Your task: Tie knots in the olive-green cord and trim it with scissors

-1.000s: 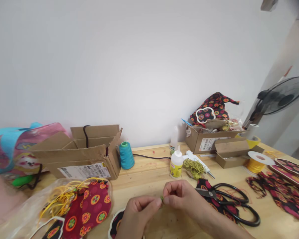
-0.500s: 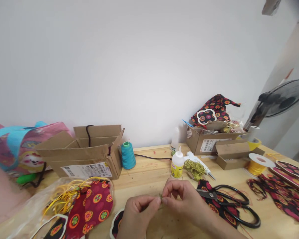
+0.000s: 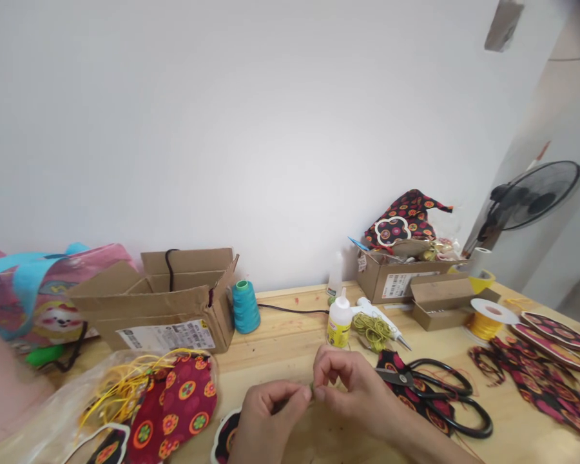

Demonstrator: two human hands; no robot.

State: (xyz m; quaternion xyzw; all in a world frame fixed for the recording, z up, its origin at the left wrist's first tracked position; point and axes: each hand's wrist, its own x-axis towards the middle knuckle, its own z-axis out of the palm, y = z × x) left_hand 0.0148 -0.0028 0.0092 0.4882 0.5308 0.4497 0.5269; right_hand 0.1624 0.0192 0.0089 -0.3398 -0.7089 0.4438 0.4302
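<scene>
My left hand (image 3: pixel 274 415) and my right hand (image 3: pixel 345 380) meet low in the middle of the head view, thumbs and forefingers pinched together. Between the fingertips is a tiny bit of green cord (image 3: pixel 312 389), mostly hidden. Beside my left hand lies a white-edged piece with dark patterned fabric (image 3: pixel 226 438). Black-handled scissors (image 3: pixel 432 390) rest on dark patterned fabric to the right of my right hand. Just behind my right hand are a glue bottle with a yellow label (image 3: pixel 339 322) and a bundle of green cord (image 3: pixel 372 330).
At the left stand an open cardboard box (image 3: pixel 162 316) and a teal thread spool (image 3: pixel 246 308), with red fabric (image 3: pixel 183 399) and yellow cord in front. A glue gun (image 3: pixel 386 322), a filled box (image 3: pixel 391 277) and a yellow spool (image 3: pixel 486 322) are at the right.
The view has shifted slightly, so the things on the right appear further left. Both hands keep their pinch, and less of the green cord shows between them.
</scene>
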